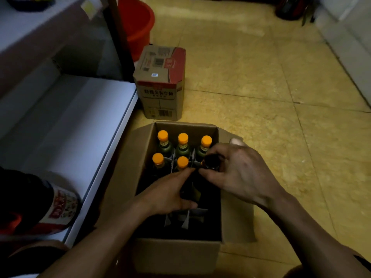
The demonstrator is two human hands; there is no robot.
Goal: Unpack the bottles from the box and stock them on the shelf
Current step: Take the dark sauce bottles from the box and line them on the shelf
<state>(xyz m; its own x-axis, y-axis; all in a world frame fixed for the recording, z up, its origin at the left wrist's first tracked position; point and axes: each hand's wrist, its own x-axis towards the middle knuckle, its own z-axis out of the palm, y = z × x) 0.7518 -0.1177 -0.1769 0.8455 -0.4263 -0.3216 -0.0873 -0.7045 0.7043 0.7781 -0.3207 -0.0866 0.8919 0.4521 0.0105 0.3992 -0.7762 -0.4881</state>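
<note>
Right hand (241, 173) pinches the dark bottle (210, 160) by its neck inside the box (180, 251); left hand (166, 193) lies alongside, grip unclear. Best lifted straight up, clear of the dividers (185, 221).

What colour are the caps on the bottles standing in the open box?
Orange: the five caps showing in the box, best in the head view.

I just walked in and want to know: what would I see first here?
The bright orange caps pop out first, on bottles standing in the open box in the middle. Two hands reach in: the right hand grips a dark bottle, the left hand is beside it. A red bucket sits at the top left.
</note>
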